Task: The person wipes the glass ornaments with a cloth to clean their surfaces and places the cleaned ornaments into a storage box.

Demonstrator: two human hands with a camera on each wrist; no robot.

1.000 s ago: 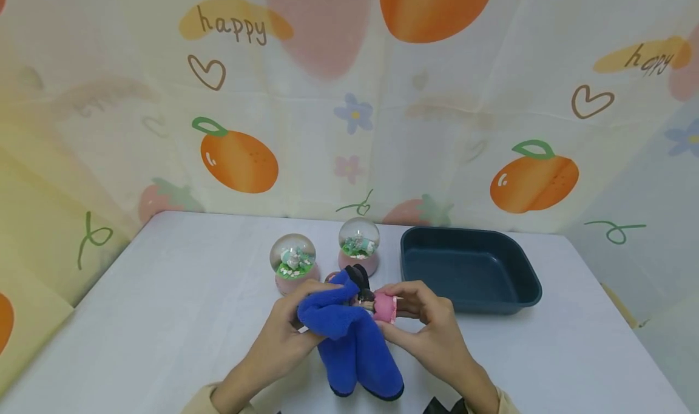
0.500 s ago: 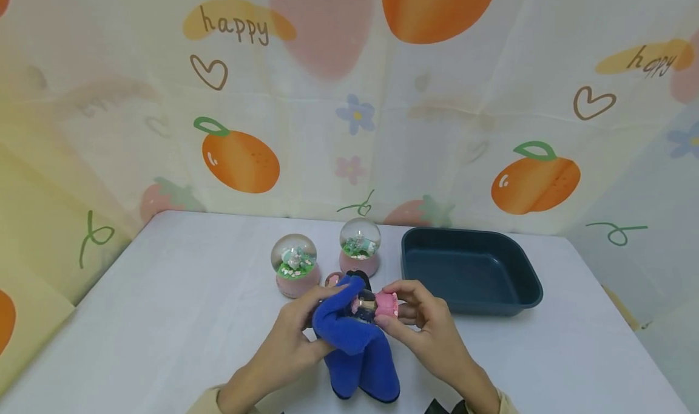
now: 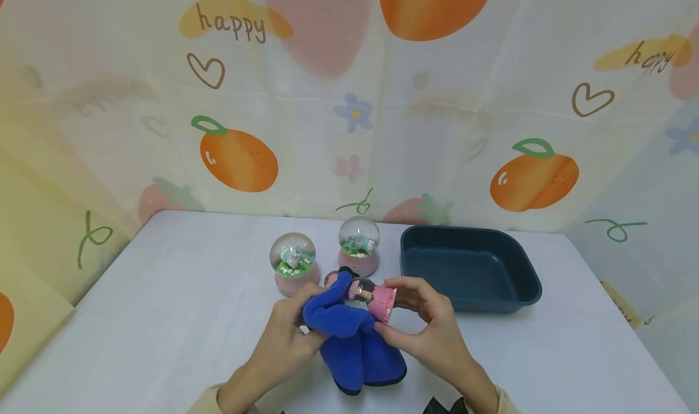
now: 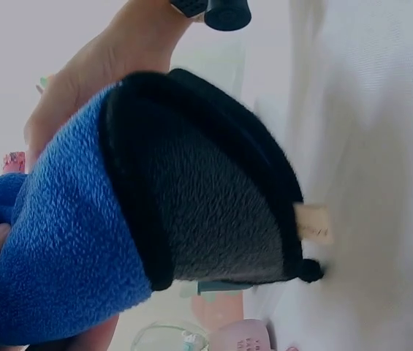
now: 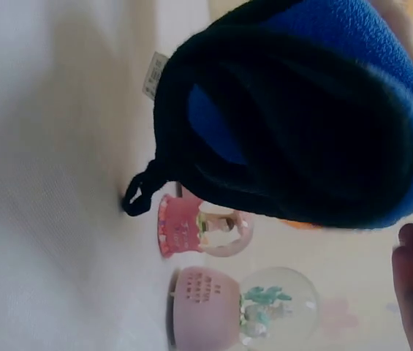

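The right wrist view shows a small standing globe with a hot-pink base (image 5: 180, 225), mostly hidden in the head view behind a fuzzy blue cloth with black edges (image 3: 341, 323). The left wrist view shows the cloth's dark grey side and a tan tag (image 4: 313, 223). The white table (image 3: 136, 317) spreads wide past the left hand (image 3: 292, 326); a deep, dark blue-green tray (image 3: 471, 306) is near the right hand (image 3: 428, 326). The left hand's bent fingers hold the cloth. The right hand's thumb and fingers pinch the pink base of a little glass globe (image 3: 383, 305), its ball against the cloth.
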